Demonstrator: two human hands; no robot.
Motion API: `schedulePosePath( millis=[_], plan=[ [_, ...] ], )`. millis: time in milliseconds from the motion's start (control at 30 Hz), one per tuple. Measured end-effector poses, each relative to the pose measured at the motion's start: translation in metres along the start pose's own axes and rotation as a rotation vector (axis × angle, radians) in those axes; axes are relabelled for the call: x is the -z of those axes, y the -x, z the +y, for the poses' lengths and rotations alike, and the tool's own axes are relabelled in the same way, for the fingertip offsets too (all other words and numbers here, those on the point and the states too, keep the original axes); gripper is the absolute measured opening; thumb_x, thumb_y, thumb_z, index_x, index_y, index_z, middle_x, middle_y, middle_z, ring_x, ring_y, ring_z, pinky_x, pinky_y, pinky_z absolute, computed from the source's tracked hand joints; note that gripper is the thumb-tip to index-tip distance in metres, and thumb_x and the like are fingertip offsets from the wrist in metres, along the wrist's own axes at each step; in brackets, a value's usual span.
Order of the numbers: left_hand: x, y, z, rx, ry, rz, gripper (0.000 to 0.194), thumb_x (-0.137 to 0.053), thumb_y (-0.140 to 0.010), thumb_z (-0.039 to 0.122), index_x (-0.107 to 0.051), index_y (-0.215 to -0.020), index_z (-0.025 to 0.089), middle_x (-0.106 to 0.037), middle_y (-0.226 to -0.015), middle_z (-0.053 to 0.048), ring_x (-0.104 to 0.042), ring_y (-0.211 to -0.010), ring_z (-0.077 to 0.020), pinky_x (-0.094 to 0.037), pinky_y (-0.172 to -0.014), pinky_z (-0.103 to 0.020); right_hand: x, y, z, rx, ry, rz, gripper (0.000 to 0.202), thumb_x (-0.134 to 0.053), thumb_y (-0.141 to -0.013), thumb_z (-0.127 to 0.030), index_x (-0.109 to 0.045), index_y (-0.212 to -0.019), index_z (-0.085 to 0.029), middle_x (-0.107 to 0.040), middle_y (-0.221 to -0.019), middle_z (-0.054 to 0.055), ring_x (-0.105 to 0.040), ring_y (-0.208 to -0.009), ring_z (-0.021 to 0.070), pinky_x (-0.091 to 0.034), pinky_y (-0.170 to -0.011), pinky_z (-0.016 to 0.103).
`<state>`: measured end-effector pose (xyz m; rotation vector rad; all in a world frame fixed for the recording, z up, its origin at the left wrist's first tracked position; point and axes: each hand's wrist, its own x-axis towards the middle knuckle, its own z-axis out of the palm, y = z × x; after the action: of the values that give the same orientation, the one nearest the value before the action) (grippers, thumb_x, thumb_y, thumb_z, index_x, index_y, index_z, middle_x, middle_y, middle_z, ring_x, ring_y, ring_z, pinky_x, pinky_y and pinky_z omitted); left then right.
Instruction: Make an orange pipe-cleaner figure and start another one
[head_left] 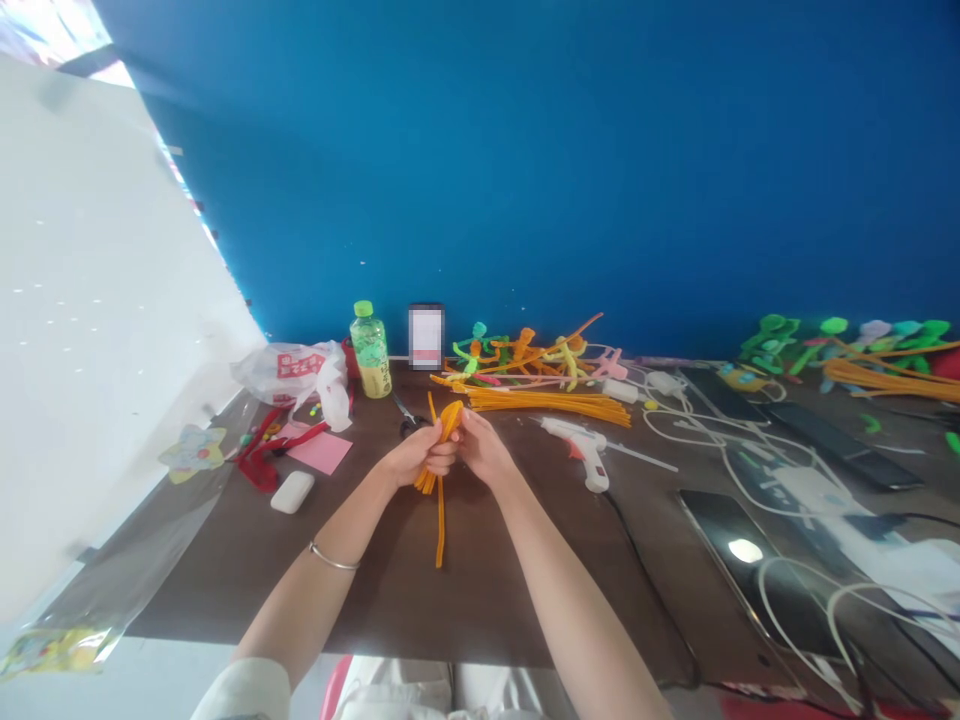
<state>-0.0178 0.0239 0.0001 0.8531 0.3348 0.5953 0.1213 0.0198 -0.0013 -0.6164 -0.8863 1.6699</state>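
Observation:
A bundle of orange pipe cleaners (451, 416), bent over into a rounded top, is held above the dark table in front of me. My left hand (420, 455) is closed around its middle, with cut or loose ends fanning out below the fingers. One longer strand hangs down toward the table edge. At the bundle's right side, my right hand (482, 446) pinches the upper part; its fingertips are partly hidden. Black-handled scissors (409, 424) lie just behind my left hand. More straight orange pipe cleaners (551, 403) lie in a pile beyond my right hand.
A white glue gun (577, 445) with a trailing cord lies to the right, near a tablet (765, 570) and white cables. Left are a green-capped bottle (371, 355), a plastic bag (289, 368), pink paper (322, 450) and a white case (292, 492). Small pipe-cleaner figures (525, 350) stand along the blue wall.

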Motion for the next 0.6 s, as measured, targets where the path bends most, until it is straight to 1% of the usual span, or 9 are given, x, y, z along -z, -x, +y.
schedulePosePath(
  millis=[133, 233, 300, 400, 500, 600],
  plan=[
    [-0.0022, -0.0016, -0.0010, -0.015, -0.006, 0.049, 0.036, -0.049, -0.077, 0.049, -0.046, -0.075, 0.014, -0.017, -0.052, 0.009, -0.017, -0.040, -0.0023, -0.019, -0.037, -0.013, 0.0007, -0.0003, 0.0015, -0.009, 0.017, 0.033, 0.024, -0.068, -0.067, -0.037, -0.054, -0.064, -0.018, -0.049, -0.054, -0.004, -0.041, -0.051, 0.0077, -0.029, -0.050, 0.021],
    [-0.0022, -0.0023, -0.0012, -0.038, -0.027, 0.076, 0.035, -0.048, -0.078, 0.048, -0.047, -0.078, 0.013, -0.019, -0.052, 0.009, -0.017, -0.040, -0.0021, -0.018, -0.037, -0.013, 0.0014, 0.0000, 0.0014, -0.002, 0.028, 0.030, 0.023, -0.067, -0.068, -0.036, -0.053, -0.062, -0.018, -0.047, -0.053, -0.004, -0.039, -0.051, 0.0071, -0.028, -0.049, 0.021],
    [-0.0010, -0.0025, -0.0009, -0.040, -0.033, 0.076, 0.035, -0.047, -0.079, 0.049, -0.046, -0.077, 0.014, -0.018, -0.051, 0.009, -0.015, -0.039, -0.0020, -0.016, -0.037, -0.012, 0.0015, 0.0005, 0.0007, 0.019, 0.030, 0.032, 0.023, -0.068, -0.067, -0.034, -0.053, -0.062, -0.018, -0.045, -0.053, -0.005, -0.038, -0.051, 0.0070, -0.028, -0.049, 0.021],
    [0.0013, -0.0024, 0.0002, 0.025, -0.029, 0.044, 0.037, -0.046, -0.078, 0.051, -0.039, -0.069, 0.016, -0.015, -0.051, 0.009, -0.011, -0.039, -0.0023, -0.012, -0.035, -0.013, 0.0016, 0.0011, -0.0011, 0.053, 0.000, 0.040, 0.023, -0.069, -0.065, -0.035, -0.054, -0.061, -0.018, -0.041, -0.052, -0.005, -0.036, -0.050, 0.0069, -0.027, -0.049, 0.021],
    [0.0026, -0.0020, 0.0014, 0.106, -0.041, 0.019, 0.040, -0.043, -0.079, 0.052, -0.032, -0.063, 0.017, -0.014, -0.051, 0.009, -0.008, -0.039, -0.0024, -0.009, -0.034, -0.014, 0.0022, 0.0012, -0.0021, 0.057, -0.001, 0.038, 0.025, -0.069, -0.065, -0.036, -0.054, -0.059, -0.017, -0.040, -0.052, -0.005, -0.034, -0.050, 0.0066, -0.027, -0.049, 0.022],
    [0.0030, -0.0021, 0.0017, 0.105, -0.075, 0.049, 0.041, -0.041, -0.080, 0.052, -0.030, -0.062, 0.018, -0.013, -0.050, 0.010, -0.007, -0.039, -0.0025, -0.009, -0.034, -0.014, 0.0039, 0.0004, -0.0012, 0.039, 0.038, 0.000, 0.025, -0.068, -0.067, -0.037, -0.057, -0.059, -0.016, -0.042, -0.054, -0.004, -0.036, -0.051, 0.0066, -0.028, -0.050, 0.022]
  ],
)
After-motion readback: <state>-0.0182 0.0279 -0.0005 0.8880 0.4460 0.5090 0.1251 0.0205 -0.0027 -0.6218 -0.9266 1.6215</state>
